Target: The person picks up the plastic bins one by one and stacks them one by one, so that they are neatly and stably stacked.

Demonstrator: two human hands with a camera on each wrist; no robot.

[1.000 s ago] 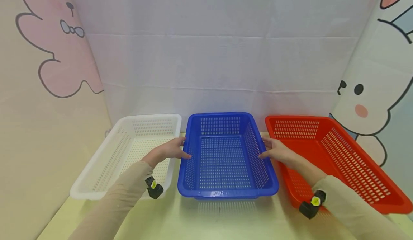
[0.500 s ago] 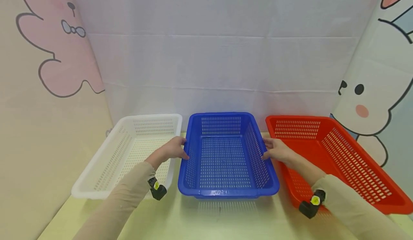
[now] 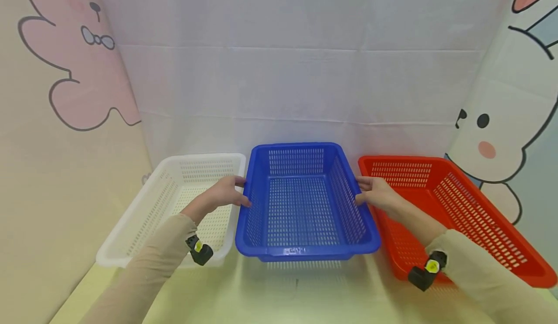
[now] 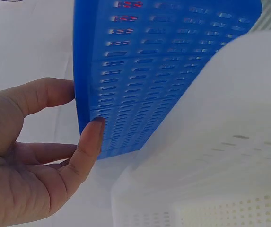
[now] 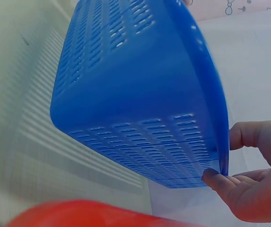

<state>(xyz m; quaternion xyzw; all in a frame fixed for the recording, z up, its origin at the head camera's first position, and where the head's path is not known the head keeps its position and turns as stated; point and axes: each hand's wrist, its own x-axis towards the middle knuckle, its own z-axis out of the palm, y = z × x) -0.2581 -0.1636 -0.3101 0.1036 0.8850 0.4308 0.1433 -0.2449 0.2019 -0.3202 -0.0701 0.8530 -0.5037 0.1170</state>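
In the head view, the blue basket hangs in the middle, just above the pale surface, its shadow falling beneath it. The left hand pinches its left rim and the right hand pinches its right rim. The white basket is just beside it on the left, partly behind the left arm; the red basket is on the right, partly behind the right arm. A white sheet hangs behind all three. In the left wrist view, digits of the left hand lie on both faces of the blue rim, with the white basket at lower right. In the right wrist view, the right hand grips the opposite rim, and a red edge shows below.
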